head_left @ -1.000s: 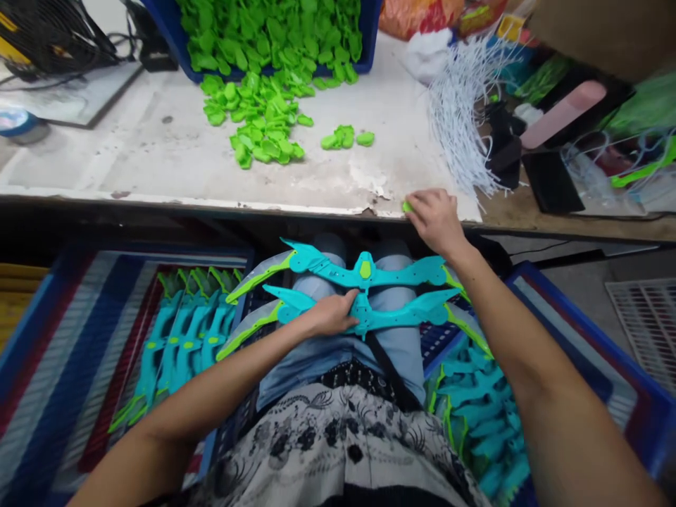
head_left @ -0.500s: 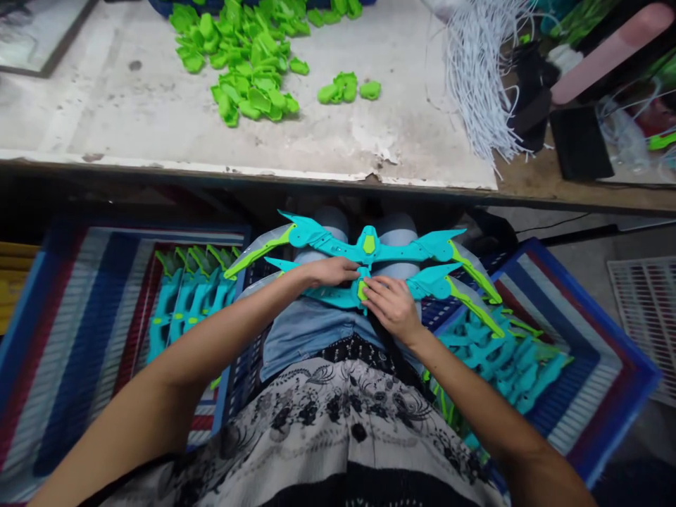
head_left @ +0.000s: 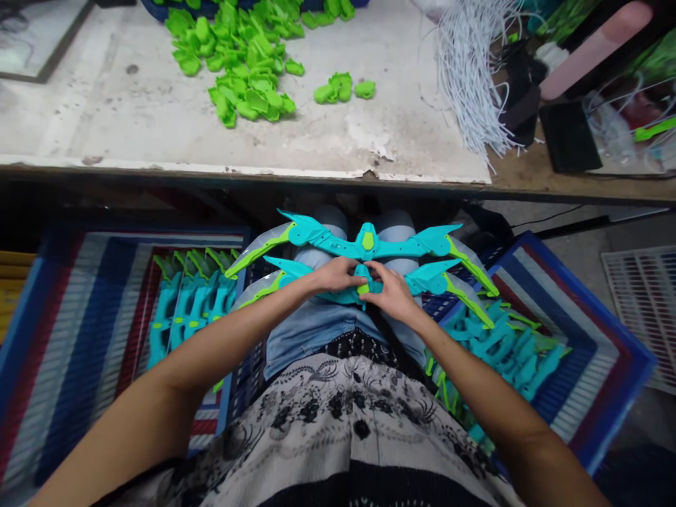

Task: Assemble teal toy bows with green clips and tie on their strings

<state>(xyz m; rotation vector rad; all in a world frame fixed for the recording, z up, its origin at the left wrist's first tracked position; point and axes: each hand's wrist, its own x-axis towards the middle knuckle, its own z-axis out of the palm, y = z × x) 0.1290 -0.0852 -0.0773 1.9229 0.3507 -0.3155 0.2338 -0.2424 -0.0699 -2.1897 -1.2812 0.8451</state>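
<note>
Turquoise bow (head_left: 361, 271), the nearer of two, lay across the person's thighs (head_left: 309, 327), its wing-like ends out to either side. The left hand (head_left: 338, 274) was at its middle, grip closed about the hub; the right hand (head_left: 393, 292) met it from the other side, thumb and forefinger clamped on the same spot, with a small green insert (head_left: 362, 289) showing by the fingertips. Fingers underneath were hidden. The step in hand looked to be pressing that insert into the hub; whether it sat flush could not be told. Just beyond lay a second bow (head_left: 385, 248), with a matching green piece (head_left: 368, 241) in its centre. The next move seemed to call for firm, even thumb pressure, the left hand bracing against tipping. Loose green pieces (head_left: 253, 70) lay heaped on the surface (head_left: 412, 134) ahead, well apart from both hands.
</note>
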